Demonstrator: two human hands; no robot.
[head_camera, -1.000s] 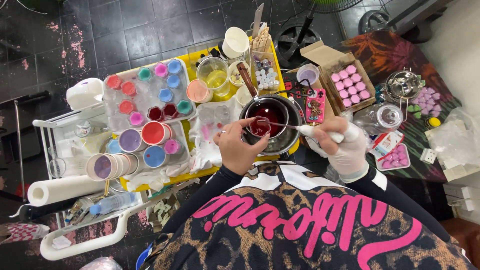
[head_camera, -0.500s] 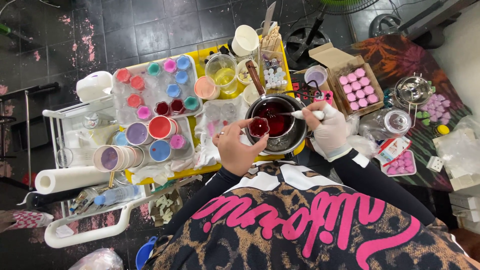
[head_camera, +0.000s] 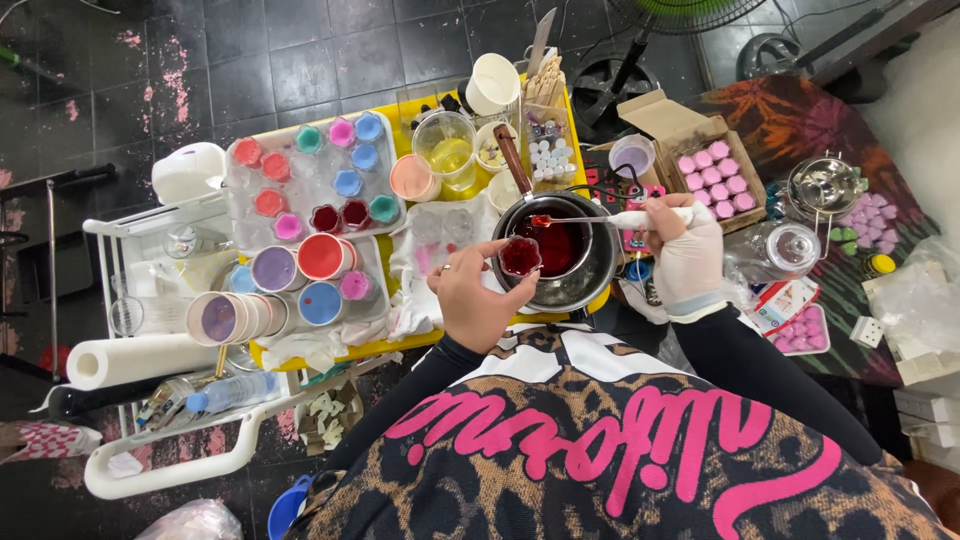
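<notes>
Small clear cup (head_camera: 520, 256) of dark red liquid, pinched at its rim by the bare left hand (head_camera: 478, 300) over the near edge of the steel pot (head_camera: 565, 262), which holds the same red liquid. The gloved right hand (head_camera: 685, 250) is closed round a white-handled spoon (head_camera: 610, 218), its red-stained bowl above the pot. Left of the pot, a tray of coloured moulds (head_camera: 310, 185) and paint tubs (head_camera: 300, 275) on the yellow worktop (head_camera: 330, 350); right, a cardboard box of pink pieces (head_camera: 715, 175).

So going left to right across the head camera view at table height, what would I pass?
Paper towel roll → tray of coloured cups → left hand holding a small red cup → metal pot → gloved right hand holding a spoon → box of pink pieces → small strainer pot.
</notes>
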